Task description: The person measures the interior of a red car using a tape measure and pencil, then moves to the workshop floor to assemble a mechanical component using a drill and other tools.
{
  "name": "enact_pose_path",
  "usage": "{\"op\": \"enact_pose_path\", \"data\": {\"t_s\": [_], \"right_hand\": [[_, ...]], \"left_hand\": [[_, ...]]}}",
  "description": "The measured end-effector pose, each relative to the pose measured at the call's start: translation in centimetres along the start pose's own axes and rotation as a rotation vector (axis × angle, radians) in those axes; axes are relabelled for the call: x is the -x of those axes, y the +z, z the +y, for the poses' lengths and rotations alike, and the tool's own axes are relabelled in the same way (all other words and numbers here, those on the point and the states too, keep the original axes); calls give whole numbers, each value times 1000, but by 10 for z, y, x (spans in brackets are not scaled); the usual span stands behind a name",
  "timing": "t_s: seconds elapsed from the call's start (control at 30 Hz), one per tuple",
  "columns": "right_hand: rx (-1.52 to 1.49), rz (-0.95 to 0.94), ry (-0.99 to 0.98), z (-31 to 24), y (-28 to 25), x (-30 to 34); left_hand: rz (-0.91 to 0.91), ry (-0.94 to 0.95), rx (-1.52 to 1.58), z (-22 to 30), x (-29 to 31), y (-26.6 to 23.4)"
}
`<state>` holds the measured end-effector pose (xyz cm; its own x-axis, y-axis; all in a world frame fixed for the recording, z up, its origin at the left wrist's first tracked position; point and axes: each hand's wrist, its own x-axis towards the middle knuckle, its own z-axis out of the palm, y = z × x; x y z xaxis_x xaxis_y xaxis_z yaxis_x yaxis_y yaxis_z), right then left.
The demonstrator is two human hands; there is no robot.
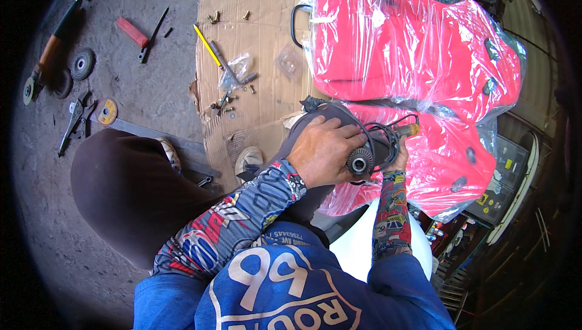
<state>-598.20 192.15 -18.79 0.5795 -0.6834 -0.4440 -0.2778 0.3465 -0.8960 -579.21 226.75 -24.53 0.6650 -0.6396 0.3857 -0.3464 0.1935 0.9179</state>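
A power drill with a toothed chuck (359, 162) lies over my right thigh, its chuck facing up. My left hand (327, 148) is closed round the drill body beside the chuck. On the far side, my right hand (398, 157) is closed at the looped black cord (379, 128) and the drill's handle end; most of its fingers are hidden. By its fingertips an amber-tipped piece (413, 130) sticks out, its kind unclear. Right behind both hands are red car seats (412, 39) wrapped in clear plastic.
A cardboard sheet (260, 2) carries a yellow-and-grey blade-like tool (209, 47), bolts and small plastic bags. On the concrete floor at left lie an angle grinder (48, 54), locking pliers (73, 121), discs (107, 111) and a red block-like piece (131, 31). Shelving stands at right.
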Motion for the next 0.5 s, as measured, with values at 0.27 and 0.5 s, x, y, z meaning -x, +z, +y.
{"op": "enact_pose_path", "data": {"t_s": [0.27,0.5], "right_hand": [[28,14,44,-5,16,-23],[52,-20,50,-14,34,-49]], "left_hand": [[30,-2,21,-10,2,-13],[153,57,-12,-20,15,-20]]}}
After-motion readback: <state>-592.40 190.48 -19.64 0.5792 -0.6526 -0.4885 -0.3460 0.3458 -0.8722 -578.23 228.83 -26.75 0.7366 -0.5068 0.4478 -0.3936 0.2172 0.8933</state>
